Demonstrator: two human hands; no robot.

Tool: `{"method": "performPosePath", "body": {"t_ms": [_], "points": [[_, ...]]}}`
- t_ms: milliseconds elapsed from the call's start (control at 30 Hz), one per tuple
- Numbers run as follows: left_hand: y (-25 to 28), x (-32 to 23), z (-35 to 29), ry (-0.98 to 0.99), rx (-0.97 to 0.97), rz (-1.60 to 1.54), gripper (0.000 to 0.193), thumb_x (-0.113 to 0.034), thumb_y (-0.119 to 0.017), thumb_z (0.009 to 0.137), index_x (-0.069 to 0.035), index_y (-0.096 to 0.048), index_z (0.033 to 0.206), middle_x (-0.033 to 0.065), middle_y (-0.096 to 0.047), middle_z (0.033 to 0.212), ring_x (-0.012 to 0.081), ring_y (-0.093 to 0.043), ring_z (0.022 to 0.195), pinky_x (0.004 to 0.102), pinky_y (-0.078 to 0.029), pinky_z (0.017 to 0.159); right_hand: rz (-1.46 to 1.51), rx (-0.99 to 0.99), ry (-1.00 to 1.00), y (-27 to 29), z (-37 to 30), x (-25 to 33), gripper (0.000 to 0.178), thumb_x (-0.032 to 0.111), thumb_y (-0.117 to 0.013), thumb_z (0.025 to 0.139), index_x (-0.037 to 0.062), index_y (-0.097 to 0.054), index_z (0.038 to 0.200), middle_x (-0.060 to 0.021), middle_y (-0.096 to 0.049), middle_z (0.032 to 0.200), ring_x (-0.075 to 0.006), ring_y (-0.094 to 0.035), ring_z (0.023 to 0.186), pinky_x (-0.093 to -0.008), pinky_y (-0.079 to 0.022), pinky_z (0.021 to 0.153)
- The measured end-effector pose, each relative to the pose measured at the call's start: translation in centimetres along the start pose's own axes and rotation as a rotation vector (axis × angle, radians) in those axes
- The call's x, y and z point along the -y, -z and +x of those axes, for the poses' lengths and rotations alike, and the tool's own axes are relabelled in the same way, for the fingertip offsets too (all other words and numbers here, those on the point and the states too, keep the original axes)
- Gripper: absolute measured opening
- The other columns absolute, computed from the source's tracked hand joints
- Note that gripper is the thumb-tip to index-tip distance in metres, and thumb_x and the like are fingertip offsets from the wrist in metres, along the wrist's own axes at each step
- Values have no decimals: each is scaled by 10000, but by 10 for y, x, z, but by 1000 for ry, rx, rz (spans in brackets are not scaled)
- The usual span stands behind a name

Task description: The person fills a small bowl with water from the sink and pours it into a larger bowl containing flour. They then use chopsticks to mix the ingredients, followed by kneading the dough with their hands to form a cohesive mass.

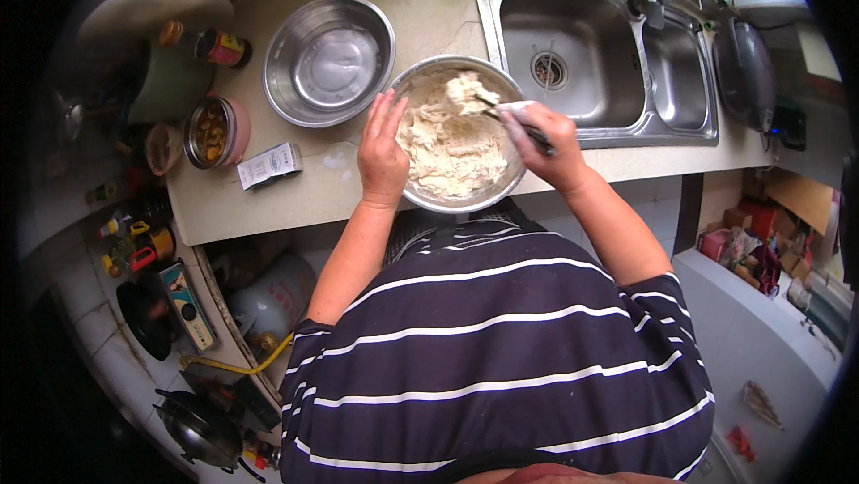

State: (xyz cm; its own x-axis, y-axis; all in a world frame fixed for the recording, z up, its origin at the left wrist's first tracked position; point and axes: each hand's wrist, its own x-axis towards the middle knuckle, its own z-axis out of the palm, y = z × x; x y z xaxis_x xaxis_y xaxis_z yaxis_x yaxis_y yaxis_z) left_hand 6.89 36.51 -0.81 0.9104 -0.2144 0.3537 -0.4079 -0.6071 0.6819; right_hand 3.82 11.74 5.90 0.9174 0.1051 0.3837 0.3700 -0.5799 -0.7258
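A pale, smooth-topped desk (429, 14) carries everything close to the hands. Set into it, at two o'clock from the bowl, is a silver stainless-steel double sink (582, 32). At ten o'clock, a wide round silver metal basin (335, 59) sits just beside the bowl. The round, steel-rimmed mixing bowl (452, 203) stands near the desk's front edge, mouth upward, with no long axis. Inside it spreads a lumpy cream-coloured dough (452, 157). At nine o'clock stands a round pink-walled pot (238, 131) holding yellowish-brown pieces.

The left hand (383, 155) lies against the bowl's rim at nine o'clock, its grip unclosed, fingers nearly straight and pointing toward one o'clock. The right hand (562, 142), at three o'clock, has its grip closed around a dark, slender stick-like utensil (540, 139), whose long axis points to ten o'clock; a blurred clump of dough clings about its tip.

Between eight and nine o'clock lies a small white-and-grey rectangular carton (270, 165), printed in small dark lettering.
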Motion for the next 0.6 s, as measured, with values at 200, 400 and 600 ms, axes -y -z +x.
{"method": "performPosePath", "body": {"t_ms": [200, 400, 600], "points": [[1, 0, 0, -4, -18, -29, 618, 188, -418, 756, -73, -632, 1274, 138, -584, 1361, 314, -515, 1312, 399, -430, 1078, 194, 26, -178, -28, 1, 12, 132, 30, -691, 839, 18, -699, 970, -163, -690, 844, -308, -678, 735, -346, -523, 655], [-3, 0, 1, 3, -58, -38, 628, 200, -407, 756, -75, -631, 1274, 137, -585, 1362, 308, -526, 1303, 396, -437, 1069, 164, 397, 32, 17, -14, 12, 102, 34, -697, 841, 20, -701, 943, -159, -661, 778, -310, -665, 711, -387, -513, 639], [0, 2, 0, -12, -51, -22, 630, 197, -407, 750, -80, -638, 1266, 124, -594, 1353, 295, -534, 1295, 386, -443, 1062, 132, 91, -225, 39, -11, -23, 111, 33, -655, 903, -17, -723, 976, -99, -710, 796, -139, -665, 678, -280, -523, 617]]}}
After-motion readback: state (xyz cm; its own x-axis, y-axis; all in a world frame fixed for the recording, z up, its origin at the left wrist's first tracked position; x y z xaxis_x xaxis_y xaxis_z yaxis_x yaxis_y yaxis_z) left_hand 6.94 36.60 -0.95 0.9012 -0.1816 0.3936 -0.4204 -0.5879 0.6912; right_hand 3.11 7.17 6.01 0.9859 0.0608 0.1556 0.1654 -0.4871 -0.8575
